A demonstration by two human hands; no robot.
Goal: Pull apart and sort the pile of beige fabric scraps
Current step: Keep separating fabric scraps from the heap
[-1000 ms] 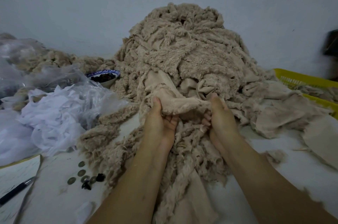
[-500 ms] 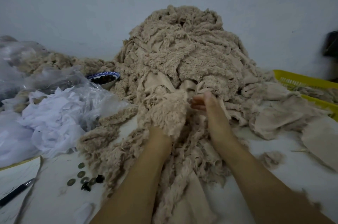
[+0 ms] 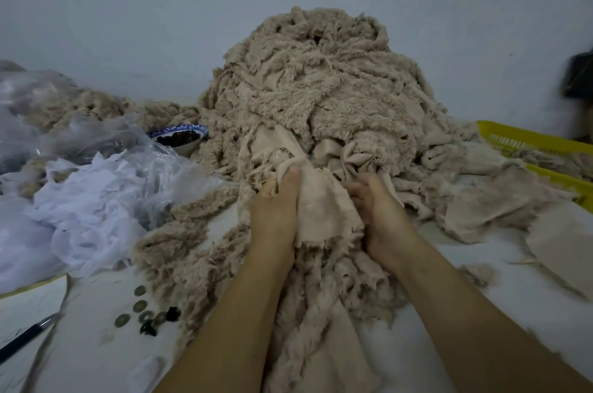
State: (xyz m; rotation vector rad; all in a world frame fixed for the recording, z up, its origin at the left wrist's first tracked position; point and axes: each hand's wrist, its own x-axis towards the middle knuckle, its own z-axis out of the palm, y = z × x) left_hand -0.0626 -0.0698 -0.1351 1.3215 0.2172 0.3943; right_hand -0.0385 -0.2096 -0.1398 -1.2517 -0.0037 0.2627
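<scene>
A tall pile of beige fabric scraps (image 3: 314, 81) rises against the wall at the middle of the white table. At its foot lies a smooth-backed beige scrap (image 3: 324, 209), held between both hands. My left hand (image 3: 276, 213) grips its left edge, thumb on top. My right hand (image 3: 382, 216) grips its right edge, fingers curled into the cloth. More fluffy scraps (image 3: 199, 251) trail toward me under my forearms. Flat scraps (image 3: 500, 206) lie spread to the right.
A yellow plastic basket (image 3: 526, 142) with scraps sits at the right. White fabric in clear plastic (image 3: 86, 200) fills the left. A blue-rimmed bowl (image 3: 183, 136) of dark pieces stands behind it. Several buttons (image 3: 144, 312), a pen (image 3: 22, 338) and paper lie near left.
My hands went into the pile, the left one covered by a fluffy scrap, then came back together. They now hold a scrap with its smooth side up.
</scene>
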